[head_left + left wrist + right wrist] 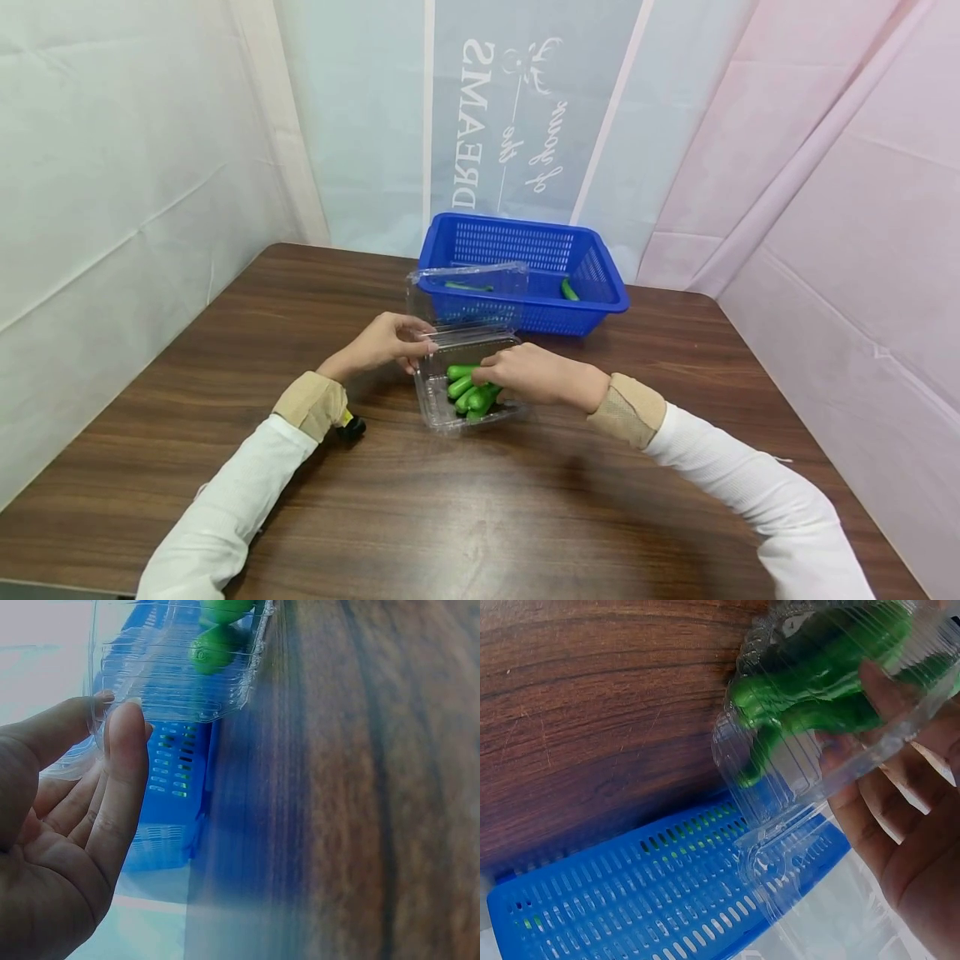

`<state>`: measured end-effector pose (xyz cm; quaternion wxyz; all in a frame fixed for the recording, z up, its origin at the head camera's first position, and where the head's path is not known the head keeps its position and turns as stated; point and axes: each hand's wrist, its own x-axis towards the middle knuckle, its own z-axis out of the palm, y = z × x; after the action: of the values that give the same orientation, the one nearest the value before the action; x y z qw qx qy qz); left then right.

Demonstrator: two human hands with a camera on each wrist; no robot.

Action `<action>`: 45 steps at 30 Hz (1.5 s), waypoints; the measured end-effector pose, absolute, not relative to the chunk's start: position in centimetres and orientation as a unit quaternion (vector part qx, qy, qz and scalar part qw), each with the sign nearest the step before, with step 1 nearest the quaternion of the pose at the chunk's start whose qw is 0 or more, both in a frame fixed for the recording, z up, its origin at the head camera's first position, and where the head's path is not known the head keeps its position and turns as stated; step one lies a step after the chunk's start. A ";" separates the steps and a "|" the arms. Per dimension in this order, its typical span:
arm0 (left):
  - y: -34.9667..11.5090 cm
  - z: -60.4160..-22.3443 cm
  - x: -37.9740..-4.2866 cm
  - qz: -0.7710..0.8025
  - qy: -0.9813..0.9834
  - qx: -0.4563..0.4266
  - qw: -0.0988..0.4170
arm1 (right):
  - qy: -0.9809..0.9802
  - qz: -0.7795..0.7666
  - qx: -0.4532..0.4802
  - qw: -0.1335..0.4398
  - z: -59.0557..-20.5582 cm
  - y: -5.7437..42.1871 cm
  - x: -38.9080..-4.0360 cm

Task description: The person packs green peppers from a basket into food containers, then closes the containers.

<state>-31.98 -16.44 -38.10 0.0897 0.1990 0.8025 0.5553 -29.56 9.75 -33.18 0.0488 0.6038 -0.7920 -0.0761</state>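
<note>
Green peppers point(477, 400) lie bunched in the open clear container point(432, 403) on the table point(480, 508) — left grip point(386, 342) pinching the container's edge, right grip point(528, 372) clamped on one — apparently a packing step, next move likely calling for settling it alongside the others.

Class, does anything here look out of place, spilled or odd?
The white lettering at the back runs sideways, so it reads awkwardly. Nothing looks spilled: green vegetables sit in the clear container and blue basket.
</note>
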 end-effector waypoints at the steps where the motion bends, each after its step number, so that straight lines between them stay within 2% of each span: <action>1: -16.4 -38.0 -32.0 0.557 0.802 0.198 0.088 | -0.792 -0.076 0.604 0.046 -33.2 9.7 -29.6; 12: -16.4 -37.8 -31.8 0.554 0.803 0.199 0.094 | -0.790 -0.068 0.605 0.076 -34.1 9.6 -30.1; 32: -16.5 -37.8 -31.9 0.551 0.804 0.199 0.099 | -0.793 -0.054 0.603 0.065 -33.5 9.8 -30.2; 37: -16.4 -36.8 -31.2 0.557 0.798 0.201 0.112 | -0.794 -0.046 0.602 0.068 -33.2 10.0 -30.2; 45: -16.1 -35.5 -30.1 0.565 0.791 0.206 0.114 | -0.793 -0.048 0.598 0.102 -33.1 10.7 -30.5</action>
<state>-30.09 -16.11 -35.50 0.1140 0.2056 0.7906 0.5654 -30.46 10.71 -33.13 0.1024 0.5981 -0.7934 -0.0479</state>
